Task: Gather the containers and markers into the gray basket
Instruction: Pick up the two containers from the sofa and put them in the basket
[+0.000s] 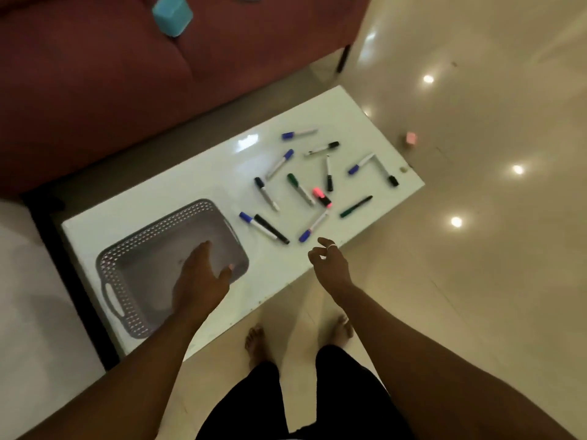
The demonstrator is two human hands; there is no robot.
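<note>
A gray perforated basket [127, 258] sits on the left part of a white low table [178, 185]. My left hand [198, 277] rests flat over the basket's near right side, fingers spread, holding nothing. Several markers lie scattered on the table's right half: blue-capped ones [313, 226], a black one [271, 229], a green one [356, 206], a pink highlighter [322, 197]. My right hand [330, 265] hovers at the table's near edge, just below the blue-capped marker, fingers loosely curled and empty. A blue container [172, 14] lies on the sofa.
A dark red sofa [95, 84] runs behind the table. A small pink object [411, 138] lies on the glossy tiled floor to the right. My bare feet [254, 341] stand by the table's near edge. A white surface [28, 312] is at the left.
</note>
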